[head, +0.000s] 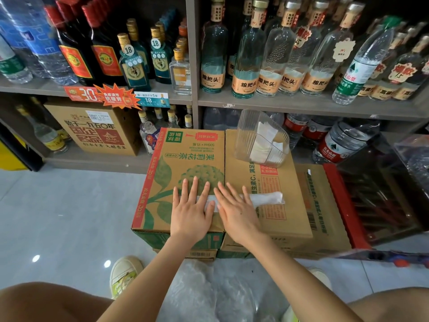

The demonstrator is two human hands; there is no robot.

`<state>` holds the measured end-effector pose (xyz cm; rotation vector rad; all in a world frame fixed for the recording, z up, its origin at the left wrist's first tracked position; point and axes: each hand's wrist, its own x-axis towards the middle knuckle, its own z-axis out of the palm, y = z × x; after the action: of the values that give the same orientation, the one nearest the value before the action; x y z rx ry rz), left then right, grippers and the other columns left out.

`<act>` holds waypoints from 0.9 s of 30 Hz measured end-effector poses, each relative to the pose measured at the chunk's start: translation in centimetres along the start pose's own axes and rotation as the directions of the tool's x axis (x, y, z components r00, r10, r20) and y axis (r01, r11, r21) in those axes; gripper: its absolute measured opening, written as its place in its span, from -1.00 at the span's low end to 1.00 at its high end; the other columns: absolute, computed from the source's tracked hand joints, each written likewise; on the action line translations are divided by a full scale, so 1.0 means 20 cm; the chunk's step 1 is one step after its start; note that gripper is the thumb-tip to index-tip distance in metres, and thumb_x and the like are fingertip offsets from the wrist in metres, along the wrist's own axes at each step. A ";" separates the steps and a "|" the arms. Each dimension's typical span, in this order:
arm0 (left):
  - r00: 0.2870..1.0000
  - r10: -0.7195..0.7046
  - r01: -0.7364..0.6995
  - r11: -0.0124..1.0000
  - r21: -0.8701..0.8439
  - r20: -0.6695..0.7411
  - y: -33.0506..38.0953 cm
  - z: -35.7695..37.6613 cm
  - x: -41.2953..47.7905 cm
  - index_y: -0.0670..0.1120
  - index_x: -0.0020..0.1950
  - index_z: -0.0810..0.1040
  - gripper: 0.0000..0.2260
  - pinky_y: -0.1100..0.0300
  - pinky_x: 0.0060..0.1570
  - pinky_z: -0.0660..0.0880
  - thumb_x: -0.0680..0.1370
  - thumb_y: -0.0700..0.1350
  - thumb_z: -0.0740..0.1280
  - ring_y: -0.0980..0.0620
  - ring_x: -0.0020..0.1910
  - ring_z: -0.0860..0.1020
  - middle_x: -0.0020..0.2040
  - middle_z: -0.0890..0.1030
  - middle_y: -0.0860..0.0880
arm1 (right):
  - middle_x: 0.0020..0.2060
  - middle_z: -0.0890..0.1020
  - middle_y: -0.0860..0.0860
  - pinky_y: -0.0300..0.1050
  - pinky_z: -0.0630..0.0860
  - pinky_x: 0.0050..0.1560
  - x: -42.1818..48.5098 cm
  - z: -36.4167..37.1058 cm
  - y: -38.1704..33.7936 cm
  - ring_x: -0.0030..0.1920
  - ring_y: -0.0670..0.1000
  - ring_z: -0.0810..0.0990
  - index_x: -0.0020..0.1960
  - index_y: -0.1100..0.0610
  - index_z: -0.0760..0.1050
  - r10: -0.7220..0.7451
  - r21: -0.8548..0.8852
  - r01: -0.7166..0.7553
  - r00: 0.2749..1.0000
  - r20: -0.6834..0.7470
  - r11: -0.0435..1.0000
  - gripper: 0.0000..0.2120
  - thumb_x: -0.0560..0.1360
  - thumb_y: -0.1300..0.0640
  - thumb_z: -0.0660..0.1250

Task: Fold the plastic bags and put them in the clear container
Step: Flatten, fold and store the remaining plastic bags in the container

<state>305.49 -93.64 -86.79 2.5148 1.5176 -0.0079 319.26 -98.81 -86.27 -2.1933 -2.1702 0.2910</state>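
Knees (46, 303) were bent; the folded bag (267, 198) was pressed under the flat left hand (190, 210) and right hand (236, 212) (fingers straight); air was best smoothed rightward.

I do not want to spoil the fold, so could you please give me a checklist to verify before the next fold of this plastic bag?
1. Both hands press the bag: left hand and right hand lie flat on the plastic bag. Ok.
2. Bag is a narrow strip, flat on the cardboard boxes. Ok.
3. Right end of the strip is uncovered, free to fold over. Ok.
4. Surface is even: the strip crosses the seam between the two boxes. Cannot tell.
5. Clear container stands on the right box and holds folded bags. Ok.
6. Container opening faces the hands. Cannot tell.
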 end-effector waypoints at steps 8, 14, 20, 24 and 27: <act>1.000 0.001 -0.001 1.000 0.030 -0.008 0.00 0.02 0.00 0.09 0.57 -0.20 -0.28 -0.11 0.49 -0.30 0.42 0.24 -0.50 -0.12 0.55 -0.25 0.59 -0.16 -0.05 | 0.49 -0.33 -0.09 0.10 -0.39 0.46 -0.22 -0.05 0.41 0.48 -0.03 -0.40 0.46 -0.11 -0.43 0.256 -0.076 -0.251 0.965 0.058 0.965 -0.47 0.51 -0.19 -0.53; 1.000 0.002 -0.002 0.999 0.038 -0.001 0.00 0.02 0.01 0.09 0.57 -0.21 -0.29 -0.09 0.47 -0.33 0.42 0.25 -0.49 -0.12 0.55 -0.25 0.59 -0.17 -0.04 | 0.51 -0.25 -0.07 0.06 -0.38 0.47 -0.24 -0.08 0.45 0.51 -0.04 -0.31 0.50 -0.09 -0.33 0.277 0.016 -0.277 0.961 0.020 0.961 -0.36 0.46 -0.27 -0.56; 0.990 0.138 -0.138 0.988 0.067 -0.001 -0.10 -0.01 0.03 0.09 0.52 -0.26 -0.22 -0.04 0.48 -0.30 0.36 0.35 -0.60 -0.10 0.55 -0.21 0.58 -0.15 -0.05 | 0.23 0.55 0.02 0.03 0.33 0.23 -0.26 -0.15 0.36 0.24 0.10 0.47 0.34 0.13 0.47 0.270 0.162 -0.238 0.936 -0.223 0.958 -0.51 0.59 -0.16 0.09; 0.979 0.202 -0.202 0.979 -0.009 -0.033 -0.20 -0.06 0.08 0.05 0.57 0.03 -0.16 0.06 0.44 -0.38 0.42 0.43 -0.41 -0.07 0.55 -0.15 0.58 0.00 -0.07 | -0.02 0.53 -0.07 -0.08 0.33 0.09 -0.22 -0.11 0.28 0.05 -0.01 0.46 0.16 0.04 0.56 0.285 0.225 -0.250 0.948 -0.142 0.942 -0.66 0.48 -0.13 0.35; 0.969 0.165 -0.174 0.984 -0.033 -0.185 -0.20 -0.09 0.08 0.02 0.46 0.38 -0.35 -0.04 0.48 -0.20 0.53 0.34 -0.07 -0.16 0.53 0.13 0.52 0.25 -0.09 | -0.13 0.47 -0.16 -0.11 0.35 0.07 -0.20 -0.11 0.24 0.01 -0.06 0.45 0.03 -0.01 0.58 0.343 0.277 -0.299 0.931 -0.123 0.913 -0.76 0.47 -0.13 0.36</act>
<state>302.52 -90.03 -85.82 2.6584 1.3393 0.2892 324.44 -102.60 -84.50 -2.3207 -1.5811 0.3562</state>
